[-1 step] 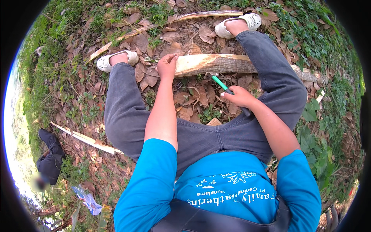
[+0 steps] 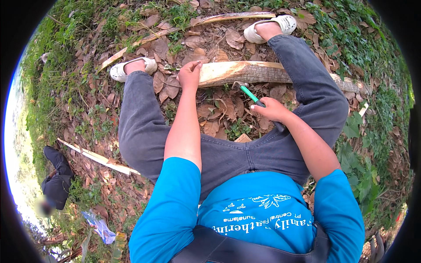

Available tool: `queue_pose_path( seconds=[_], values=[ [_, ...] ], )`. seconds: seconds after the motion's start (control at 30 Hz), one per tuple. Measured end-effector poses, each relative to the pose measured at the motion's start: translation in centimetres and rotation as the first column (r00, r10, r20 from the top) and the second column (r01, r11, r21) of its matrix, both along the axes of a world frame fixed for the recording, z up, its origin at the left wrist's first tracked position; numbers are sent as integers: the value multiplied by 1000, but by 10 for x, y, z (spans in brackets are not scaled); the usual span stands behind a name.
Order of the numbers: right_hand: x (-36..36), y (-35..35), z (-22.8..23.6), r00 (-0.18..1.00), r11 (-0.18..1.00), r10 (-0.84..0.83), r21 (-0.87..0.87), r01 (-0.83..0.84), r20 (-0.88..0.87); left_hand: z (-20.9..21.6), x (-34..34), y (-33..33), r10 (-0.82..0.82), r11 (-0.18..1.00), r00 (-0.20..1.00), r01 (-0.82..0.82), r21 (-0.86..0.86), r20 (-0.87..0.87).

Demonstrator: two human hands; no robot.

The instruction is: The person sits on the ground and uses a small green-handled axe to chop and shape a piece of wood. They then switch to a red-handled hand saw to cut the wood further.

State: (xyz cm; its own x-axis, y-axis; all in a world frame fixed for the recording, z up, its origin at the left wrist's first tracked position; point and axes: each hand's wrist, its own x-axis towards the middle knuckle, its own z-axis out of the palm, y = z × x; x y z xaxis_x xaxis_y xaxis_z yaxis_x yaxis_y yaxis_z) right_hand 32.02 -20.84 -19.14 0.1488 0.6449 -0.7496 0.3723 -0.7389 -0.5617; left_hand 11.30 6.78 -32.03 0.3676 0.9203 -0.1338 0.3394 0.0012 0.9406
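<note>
A hammer (image 2: 248, 92) with a green and black handle is in my right hand (image 2: 272, 109), its fingers wrapped round the dark grip. Its metal head lies against the near edge of a long wooden plank (image 2: 245, 72). The plank has a pale, freshly cut upper face and rough bark along its near side. My left hand (image 2: 189, 76) is at the plank's left end, thumb and fingers pinched together near the top edge. Whatever is between those fingertips is too small to make out. The plank's right part passes under my right leg.
Dry leaves and green plants cover the ground. A long thin wood strip (image 2: 175, 30) lies beyond my feet. Another pale strip (image 2: 98, 157) lies to the left. A person in dark clothes (image 2: 58, 179) is at the far left, near a plastic wrapper (image 2: 100, 228).
</note>
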Motion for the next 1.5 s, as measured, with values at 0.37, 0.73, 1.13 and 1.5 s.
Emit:
queue_pose_path(
  seconds=[0.37, 0.73, 1.13, 1.5],
  values=[
    [0, 0, -1, 1000, 1000, 0, -6, 0, 1, 13, 3, -6, -66, 974, 967, 116, 197, -244],
    [-1, 2, 0, 996, 997, -78, -28, 77, -47, 5, 4, -6, -25, 974, 976, 73, 215, -218],
    [-19, 2, 46, 934, 961, -223, 101, 259, -280, 21, 6, -13, -2, 948, 921, 126, 293, -390],
    [-98, 80, 74, 926, 620, -318, 695, 364, -201, 20, 3, -16, -6, 971, 953, 79, 228, -303]
  ],
)
